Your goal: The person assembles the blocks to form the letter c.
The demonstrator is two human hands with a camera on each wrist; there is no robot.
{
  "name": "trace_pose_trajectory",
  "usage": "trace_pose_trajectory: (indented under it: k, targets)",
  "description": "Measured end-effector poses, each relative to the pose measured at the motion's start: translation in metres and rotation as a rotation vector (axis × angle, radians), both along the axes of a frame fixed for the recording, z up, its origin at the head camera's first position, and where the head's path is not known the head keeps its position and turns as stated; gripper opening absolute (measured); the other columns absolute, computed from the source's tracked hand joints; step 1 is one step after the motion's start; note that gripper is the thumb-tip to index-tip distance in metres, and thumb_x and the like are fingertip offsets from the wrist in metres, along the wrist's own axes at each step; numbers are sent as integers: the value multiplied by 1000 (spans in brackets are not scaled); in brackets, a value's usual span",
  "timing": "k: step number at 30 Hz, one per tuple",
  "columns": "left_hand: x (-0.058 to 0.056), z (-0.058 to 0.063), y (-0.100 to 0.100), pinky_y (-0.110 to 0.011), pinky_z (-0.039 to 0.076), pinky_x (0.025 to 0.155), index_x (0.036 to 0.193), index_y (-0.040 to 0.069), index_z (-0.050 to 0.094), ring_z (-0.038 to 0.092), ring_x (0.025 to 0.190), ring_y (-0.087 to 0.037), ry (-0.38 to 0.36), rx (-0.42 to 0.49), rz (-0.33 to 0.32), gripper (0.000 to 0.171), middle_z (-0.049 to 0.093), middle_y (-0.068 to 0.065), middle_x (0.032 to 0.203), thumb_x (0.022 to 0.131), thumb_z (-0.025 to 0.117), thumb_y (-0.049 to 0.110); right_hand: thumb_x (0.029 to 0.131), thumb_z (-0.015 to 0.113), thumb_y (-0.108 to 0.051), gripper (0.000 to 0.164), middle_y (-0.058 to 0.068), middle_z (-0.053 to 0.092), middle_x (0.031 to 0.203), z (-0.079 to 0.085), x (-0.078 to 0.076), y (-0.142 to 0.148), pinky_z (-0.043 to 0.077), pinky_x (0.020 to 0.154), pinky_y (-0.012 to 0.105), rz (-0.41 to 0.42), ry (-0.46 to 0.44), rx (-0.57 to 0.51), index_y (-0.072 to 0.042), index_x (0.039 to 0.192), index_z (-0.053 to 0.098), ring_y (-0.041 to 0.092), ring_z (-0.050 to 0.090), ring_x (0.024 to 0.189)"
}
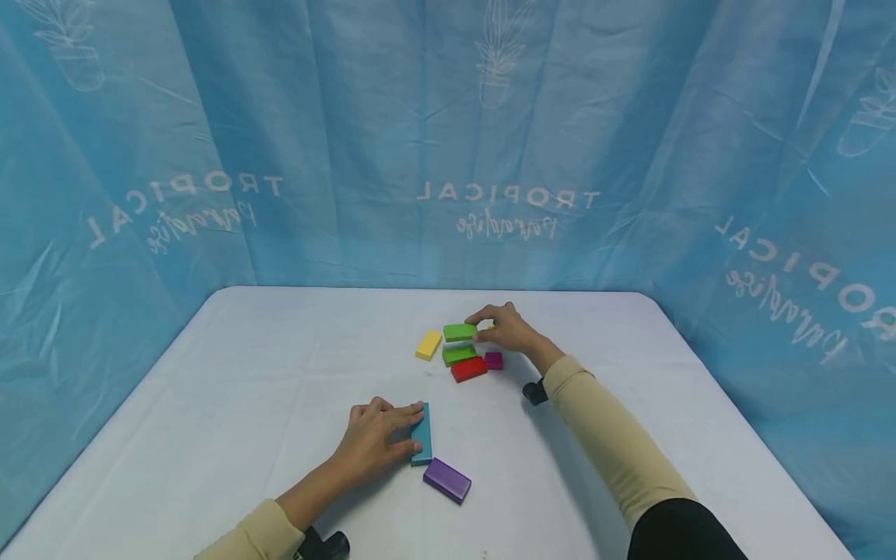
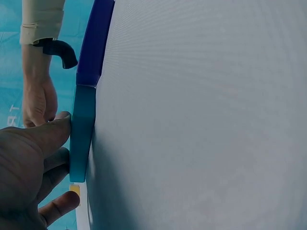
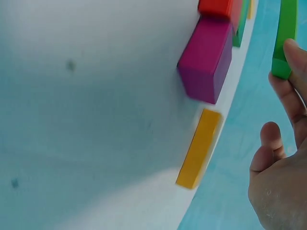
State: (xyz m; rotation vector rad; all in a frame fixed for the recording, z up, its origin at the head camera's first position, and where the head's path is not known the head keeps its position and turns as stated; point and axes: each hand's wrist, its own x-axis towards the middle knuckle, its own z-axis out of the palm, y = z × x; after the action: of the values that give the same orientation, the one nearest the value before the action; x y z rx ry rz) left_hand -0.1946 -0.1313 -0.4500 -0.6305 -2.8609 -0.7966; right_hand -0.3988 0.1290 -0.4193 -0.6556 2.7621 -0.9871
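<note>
In the head view my right hand pinches a bright green block by its right end between thumb and fingers. The right wrist view shows that green block raised off the white table. Just in front of it lie a second green block, a red block and a small magenta block. My left hand rests its thumb and fingertips on a long teal block, fairly straight. The teal block's near end meets the corner of a purple block.
A yellow block lies left of the green ones. Another yellow block lies on the table near the magenta one, mostly hidden by my right hand in the head view. Blue printed curtains enclose the white table.
</note>
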Motion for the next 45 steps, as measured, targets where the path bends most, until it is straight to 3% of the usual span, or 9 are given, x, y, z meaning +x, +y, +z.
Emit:
trace_pose_trajectory:
  k: [7, 14, 21, 30, 37, 45]
  targets:
    - [0, -2, -1, -49, 27, 89, 123, 11, 67, 43, 92, -10, 13, 2, -4, 48, 57, 4, 134, 81, 78, 30, 86, 71, -15, 33, -1, 58, 119, -3, 10, -10, 39, 87, 43, 77, -17, -30, -22, 118, 70, 28, 39, 110]
    - [-1, -3, -1, -49, 27, 89, 123, 10, 67, 43, 92, -11, 20, 14, -11, 48, 56, 4, 134, 81, 77, 29, 88, 69, -15, 32, 5, 55, 120, -8, 15, -19, 41, 88, 42, 142, -27, -1, -27, 118, 70, 28, 40, 114]
    - [-1, -2, -1, -49, 27, 89, 123, 11, 67, 43, 92, -10, 12, 0, -8, 48, 56, 5, 134, 81, 77, 30, 89, 69, -14, 33, -9, 59, 121, -6, 23, -32, 37, 89, 40, 244, -16, 64, -29, 118, 70, 22, 39, 111]
    - [-1, -3, -1, -48, 27, 89, 124, 12, 67, 43, 94, -11, -1, -1, -7, 48, 57, 6, 134, 81, 77, 32, 87, 72, -10, 31, -13, 62, 117, -11, 27, -44, 33, 92, 39, 385, 5, 87, -27, 113, 72, 18, 39, 106]
    - [-1, -3, 1, -47, 27, 87, 123, 12, 67, 43, 93, -11, -9, -17, 5, 48, 57, 5, 133, 81, 77, 33, 87, 71, -10, 32, -17, 60, 115, -17, 28, -46, 35, 88, 37, 419, -66, 74, -30, 112, 72, 18, 37, 104]
    - [-3, -3, 3, -48, 27, 87, 123, 12, 67, 44, 93, -11, -4, -28, 12, 48, 58, 5, 132, 81, 77, 32, 88, 70, -12, 32, -15, 58, 116, -15, 32, -47, 35, 81, 34, 433, -46, 135, -31, 114, 71, 17, 37, 97]
